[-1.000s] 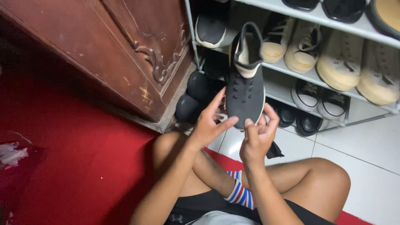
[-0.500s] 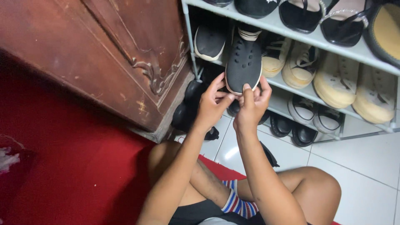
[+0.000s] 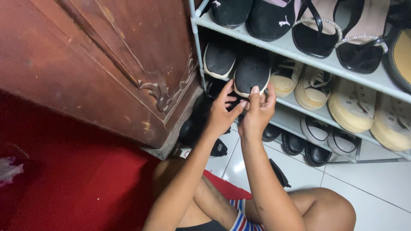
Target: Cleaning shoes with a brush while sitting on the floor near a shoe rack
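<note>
Both hands, left hand and right hand, grip the black shoe's heel, shoe resting above them on the shelf

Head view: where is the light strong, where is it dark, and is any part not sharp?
Head view: glare on the white floor tiles under the arms; deep shadow at the lower rack beside the wooden cabinet; both hands, left and right, and the black shoe they touch are fairly sharp; the red carpet at the left edge looks soft and dim.
</note>
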